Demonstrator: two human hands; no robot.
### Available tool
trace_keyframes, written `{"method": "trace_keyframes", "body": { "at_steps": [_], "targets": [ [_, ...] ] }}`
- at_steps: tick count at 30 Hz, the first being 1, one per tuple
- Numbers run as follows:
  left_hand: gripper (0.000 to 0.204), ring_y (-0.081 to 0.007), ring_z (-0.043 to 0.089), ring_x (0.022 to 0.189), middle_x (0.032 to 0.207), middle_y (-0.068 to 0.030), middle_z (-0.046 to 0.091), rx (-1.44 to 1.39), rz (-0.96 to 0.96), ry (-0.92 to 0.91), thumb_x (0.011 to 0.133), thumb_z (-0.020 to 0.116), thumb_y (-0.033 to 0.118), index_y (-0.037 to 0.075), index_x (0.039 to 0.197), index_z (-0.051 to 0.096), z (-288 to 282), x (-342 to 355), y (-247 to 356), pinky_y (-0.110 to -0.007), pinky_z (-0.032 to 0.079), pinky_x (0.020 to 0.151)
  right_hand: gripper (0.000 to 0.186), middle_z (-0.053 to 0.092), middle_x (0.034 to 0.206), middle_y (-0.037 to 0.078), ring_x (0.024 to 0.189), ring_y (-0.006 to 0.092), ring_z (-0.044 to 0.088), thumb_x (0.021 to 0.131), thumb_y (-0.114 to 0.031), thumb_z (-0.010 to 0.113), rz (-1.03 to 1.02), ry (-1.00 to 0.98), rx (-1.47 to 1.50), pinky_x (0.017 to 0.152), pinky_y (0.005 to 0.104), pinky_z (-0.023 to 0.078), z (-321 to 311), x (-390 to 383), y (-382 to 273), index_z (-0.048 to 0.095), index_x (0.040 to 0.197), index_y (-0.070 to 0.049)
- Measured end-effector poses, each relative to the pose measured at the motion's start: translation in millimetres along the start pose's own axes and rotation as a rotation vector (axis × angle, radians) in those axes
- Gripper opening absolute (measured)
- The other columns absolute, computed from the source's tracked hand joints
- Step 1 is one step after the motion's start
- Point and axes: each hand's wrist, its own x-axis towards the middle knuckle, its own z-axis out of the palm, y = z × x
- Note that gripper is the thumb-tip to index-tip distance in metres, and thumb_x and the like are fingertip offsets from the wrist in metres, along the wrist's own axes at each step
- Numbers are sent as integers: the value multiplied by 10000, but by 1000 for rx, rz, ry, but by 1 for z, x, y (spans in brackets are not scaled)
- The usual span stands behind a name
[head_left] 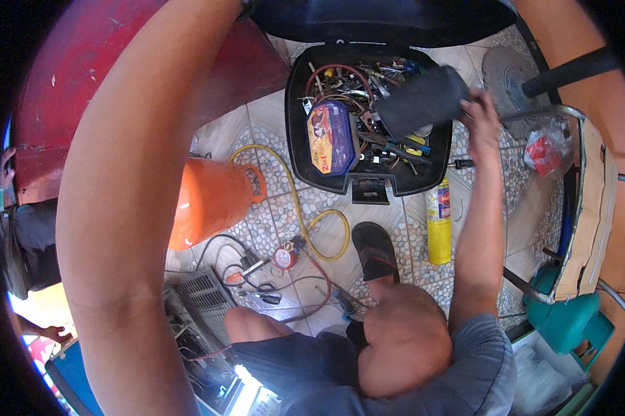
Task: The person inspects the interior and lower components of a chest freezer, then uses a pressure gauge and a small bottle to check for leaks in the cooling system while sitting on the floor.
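Observation:
My right hand (pixel 480 118) grips a dark flat pad or pouch (pixel 423 97) over an open black case (pixel 302 170). The case holds several jumbled tools (pixel 361 80), hoses and a purple-and-yellow box (pixel 330 142). My left forearm (pixel 132 194) stretches up past the top edge beside the raised black lid (pixel 375 21); that hand is out of view. Below the case are an orange gas cylinder (pixel 212 201), a yellow hose (pixel 333 215), a red gauge (pixel 285 258), a yellow canister (pixel 439 229) and an appliance with a grille (pixel 212 301).
A red panel (pixel 56 90) borders the upper left. At right stand a metal frame with cardboard (pixel 584 215), a green tank (pixel 562 319), a plastic bag (pixel 548 149) and a round base with a pole (pixel 569 80). Another person's hand (pixel 56 333) shows at the left edge.

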Motion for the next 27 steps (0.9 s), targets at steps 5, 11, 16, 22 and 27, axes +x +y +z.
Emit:
{"method": "trace_keyframes", "body": {
  "at_steps": [5,11,16,22,27],
  "targets": [
    [679,-427,492,1338,1364,-262,549,-6,15,93,797,804,262,-26,1345,525,7,-4,-5,-454,395,1156,274,637,1116,107,1070,287,638,931,-109,597,99,-224,-418,903,425,512,-59,8,31,589,1199,-51],
    [681,-421,503,1327,1373,-244,542,6,33,119,797,810,260,-20,1348,523,8,-12,1,-448,402,1150,370,592,1387,184,1283,402,557,853,-69,658,-198,-193,-1680,1014,507,496,26,-6,20,622,1221,-69],
    [682,-420,516,1308,1360,-235,541,12,-6,88,805,807,262,-11,1358,517,10,-4,-14,-447,405,1146,483,674,1196,240,1147,436,627,813,-52,628,-722,-432,-1118,982,511,517,102,51,76,638,1295,-64],
    [658,-426,519,1304,1352,-251,545,33,-28,134,809,799,248,-8,1351,526,14,-10,-15,-453,413,1137,340,709,1139,248,1056,420,683,843,-128,597,-456,-427,-983,912,498,551,193,125,141,701,1159,-57],
    [667,-437,524,1293,1350,-267,547,-43,17,123,804,801,239,-8,1358,526,6,-7,-5,-463,423,1125,250,744,1107,174,1027,354,710,857,-149,598,-464,-520,-897,893,441,562,185,145,145,758,1040,-90]
  ]
}}
